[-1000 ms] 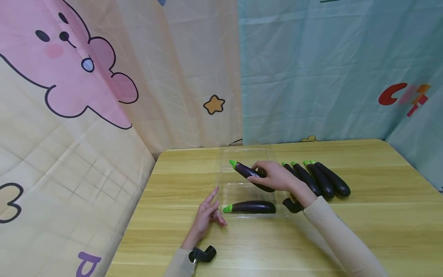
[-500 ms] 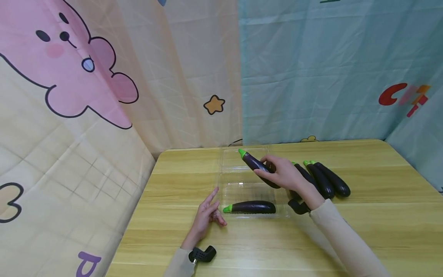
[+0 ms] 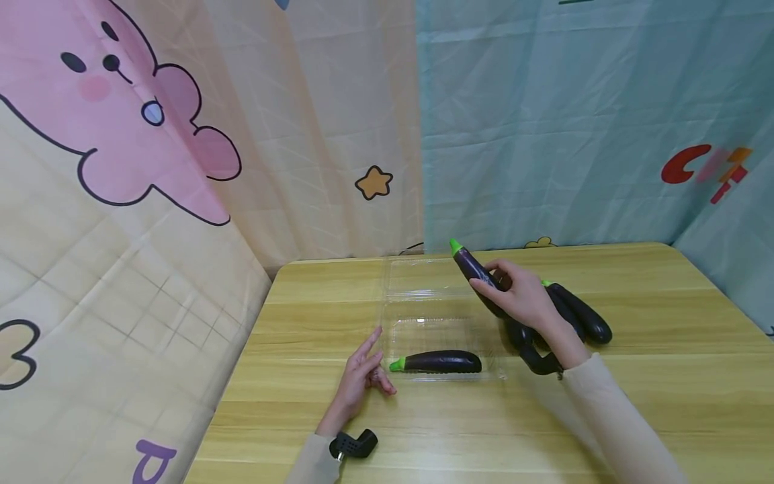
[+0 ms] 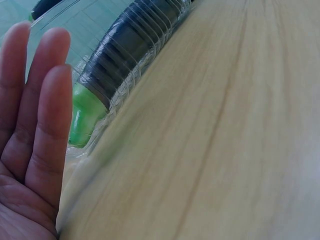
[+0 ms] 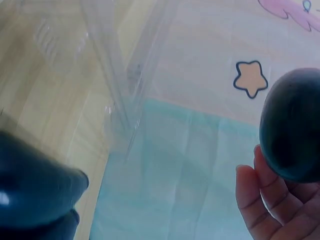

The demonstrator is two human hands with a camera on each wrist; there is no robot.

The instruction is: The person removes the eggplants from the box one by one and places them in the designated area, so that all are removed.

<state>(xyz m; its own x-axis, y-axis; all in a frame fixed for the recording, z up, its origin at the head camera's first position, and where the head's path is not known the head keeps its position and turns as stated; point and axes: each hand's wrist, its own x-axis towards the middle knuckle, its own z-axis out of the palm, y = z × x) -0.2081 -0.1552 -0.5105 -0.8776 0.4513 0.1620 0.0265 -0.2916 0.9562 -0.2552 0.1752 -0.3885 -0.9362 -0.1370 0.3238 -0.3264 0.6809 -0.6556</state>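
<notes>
My right hand (image 3: 525, 296) grips a dark purple eggplant (image 3: 474, 270) by its thick end, its green stem pointing up and to the far left. The held eggplant's rounded end (image 5: 292, 125) fills the right edge of the right wrist view. Another eggplant (image 3: 444, 361) lies crosswise at the front of a clear plastic clamshell box (image 3: 432, 331). Beside the box's left side, my left hand (image 3: 359, 380) rests with fingers extended. In the left wrist view, its straight fingers (image 4: 47, 135) stand next to the green stem (image 4: 87, 115) seen through the ribbed wall.
Several more eggplants (image 3: 583, 314) lie on the table to the right, partly hidden behind my right hand and wrist. The box's open lid (image 3: 426, 275) extends toward the table's back edge. A printed curtain (image 3: 580, 134) hangs behind the wooden table (image 3: 314, 296).
My right hand has carried the eggplant to the right, away from over the box and toward the other eggplants, tilting it more steeply. The left hand stays where it was.
</notes>
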